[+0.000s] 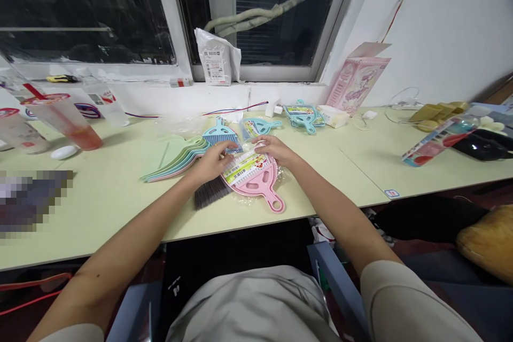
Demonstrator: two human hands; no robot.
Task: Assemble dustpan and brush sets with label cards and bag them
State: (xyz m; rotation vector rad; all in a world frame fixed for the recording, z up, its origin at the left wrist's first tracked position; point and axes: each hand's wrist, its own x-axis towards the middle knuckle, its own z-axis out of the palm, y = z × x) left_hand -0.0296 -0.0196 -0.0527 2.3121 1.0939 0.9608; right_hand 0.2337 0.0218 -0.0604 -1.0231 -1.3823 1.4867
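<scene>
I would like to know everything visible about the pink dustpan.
The pink dustpan looks plastic and lies on the table, its handle, with a round end hole, pointing toward the camera. Two openings sit above the handle. A printed label crosses it; grey bristles jut out left, with clear film around it. The right hand rests at its far edge; the left hand is close by.
</scene>
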